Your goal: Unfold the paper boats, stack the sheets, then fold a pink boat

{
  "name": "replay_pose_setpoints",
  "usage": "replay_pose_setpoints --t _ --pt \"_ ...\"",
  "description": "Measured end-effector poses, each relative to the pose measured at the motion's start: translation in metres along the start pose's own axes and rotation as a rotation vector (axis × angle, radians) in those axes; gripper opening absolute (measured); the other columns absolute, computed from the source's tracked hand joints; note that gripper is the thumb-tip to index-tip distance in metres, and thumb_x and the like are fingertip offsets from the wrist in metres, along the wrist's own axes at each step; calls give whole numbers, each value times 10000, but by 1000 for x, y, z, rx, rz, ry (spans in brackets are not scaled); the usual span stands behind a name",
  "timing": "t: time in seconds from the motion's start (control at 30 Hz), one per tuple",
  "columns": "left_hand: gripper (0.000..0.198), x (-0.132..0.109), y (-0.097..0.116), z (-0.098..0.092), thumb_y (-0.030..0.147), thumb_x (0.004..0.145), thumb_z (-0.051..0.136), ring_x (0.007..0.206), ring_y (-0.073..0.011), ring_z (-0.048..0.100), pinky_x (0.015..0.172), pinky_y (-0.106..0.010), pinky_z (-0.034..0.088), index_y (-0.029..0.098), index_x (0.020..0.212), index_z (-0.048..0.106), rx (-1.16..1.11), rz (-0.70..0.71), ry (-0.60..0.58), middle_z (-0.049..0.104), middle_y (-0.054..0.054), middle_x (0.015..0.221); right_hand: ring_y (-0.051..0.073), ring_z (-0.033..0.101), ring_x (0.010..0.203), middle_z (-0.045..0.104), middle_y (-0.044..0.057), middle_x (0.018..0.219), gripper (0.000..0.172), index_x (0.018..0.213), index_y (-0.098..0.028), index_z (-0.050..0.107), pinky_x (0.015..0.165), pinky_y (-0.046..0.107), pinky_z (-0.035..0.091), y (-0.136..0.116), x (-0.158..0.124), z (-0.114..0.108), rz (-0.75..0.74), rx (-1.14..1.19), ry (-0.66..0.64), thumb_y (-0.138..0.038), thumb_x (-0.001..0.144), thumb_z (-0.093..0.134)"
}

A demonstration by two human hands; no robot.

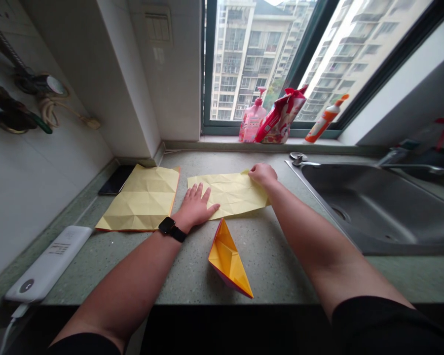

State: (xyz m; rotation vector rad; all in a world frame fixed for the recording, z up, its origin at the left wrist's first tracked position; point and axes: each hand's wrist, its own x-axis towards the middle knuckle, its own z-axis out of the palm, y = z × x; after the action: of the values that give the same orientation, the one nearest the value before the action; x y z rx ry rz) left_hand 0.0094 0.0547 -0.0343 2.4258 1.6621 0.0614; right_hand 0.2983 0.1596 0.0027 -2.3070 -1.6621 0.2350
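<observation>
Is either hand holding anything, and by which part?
The right hand appears to pinch the yellow sheet beneath both hands at its far right corner; the left hand grips nothing, lying partly on the sheet's left end.

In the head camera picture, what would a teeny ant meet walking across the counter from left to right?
White box with a cable → leftmost yellow sheet → left hand → folded orange paper shape → right hand → sink.

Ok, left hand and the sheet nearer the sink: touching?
Touching: the head view shows the left hand spread flat on the creased sheet at its left end.
</observation>
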Motion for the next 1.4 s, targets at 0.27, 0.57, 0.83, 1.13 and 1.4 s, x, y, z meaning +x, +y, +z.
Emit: replay_pose_setpoints --t 0.27,0.57,0.83,1.13,1.4 --pt "892 1 -2 4 729 1064 349 1726 -407 125 1386 -561 138 141 1735 349 -3 15 27 151 -197 1851 354 607 1394 667 229 1484 425 1432 -150 702 1181 480 468 -43 -47 20 -431 -123 75 -295 1070 531" --pt "897 1 -2 7 720 1064 383 1725 -404 135 1395 -548 131 139 1746 338 -17 7 40 180 -184 1851 358 330 1670 385 128 1797 616 1674 -218 504 1343 546 270 -56 -88 77 -797 -84 -157 -509 1150 363" --pt "871 -3 -1 6 726 1066 356 1728 -390 134 1390 -547 148 179 1744 330 -6 1 41 192 -144 1857 347 228 1707 286 110 1840 773 1735 -225 392 1377 528 189 12 -36 47 -473 -184 -165 -653 1092 355" --pt "837 12 4 -17 707 1069 376 1657 -392 348 1343 -543 277 152 1695 401 -23 -46 -14 381 -201 1781 345 259 1695 298 150 1832 810 1735 -167 376 1371 515 193 34 -25 42 -397 -182 -128 -638 1076 351" --pt "760 69 61 -23 570 1130 276 1717 -370 187 1391 -576 129 125 1745 308 44 100 50 208 -183 1848 368 276 1685 303 160 1828 817 1725 -168 395 1359 574 202 37 -20 48 -413 -159 -109 -645 1064 349"
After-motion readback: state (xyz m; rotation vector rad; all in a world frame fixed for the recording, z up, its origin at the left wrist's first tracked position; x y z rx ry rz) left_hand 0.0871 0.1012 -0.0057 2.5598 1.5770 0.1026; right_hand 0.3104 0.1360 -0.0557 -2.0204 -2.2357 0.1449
